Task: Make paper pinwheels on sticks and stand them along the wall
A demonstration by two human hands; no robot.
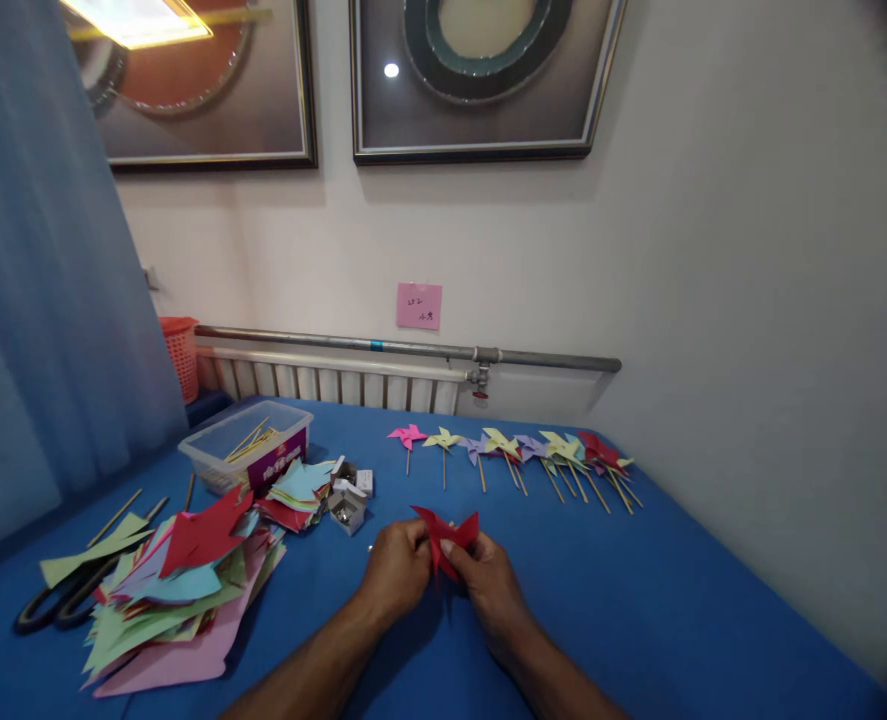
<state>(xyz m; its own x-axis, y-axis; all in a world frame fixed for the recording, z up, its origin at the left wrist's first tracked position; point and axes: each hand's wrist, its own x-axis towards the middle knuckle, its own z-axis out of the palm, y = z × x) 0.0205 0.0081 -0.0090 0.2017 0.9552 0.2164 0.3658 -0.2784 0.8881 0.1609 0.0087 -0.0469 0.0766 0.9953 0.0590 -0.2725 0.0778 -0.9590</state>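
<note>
A red paper pinwheel [449,540] is held between my two hands above the blue table, its folded blades pointing up and outward. My left hand [398,568] is closed at its left edge, the fingers curled. On the other side my right hand [492,590] pinches the paper, with the thumb pressed on the front. Whether a stick or pin is at its centre is hidden. Small open boxes [348,508] of metal pins stand just beyond my left hand. A stack of cut coloured paper [180,600] lies to the left.
Finished pinwheels on sticks [503,445] lie in a row at the back right. A clear plastic tub [248,445] of wooden sticks stands back left, near more cut paper [300,490]. Black-handled scissors [75,595] lie far left. A pipe [338,342] runs along the wall.
</note>
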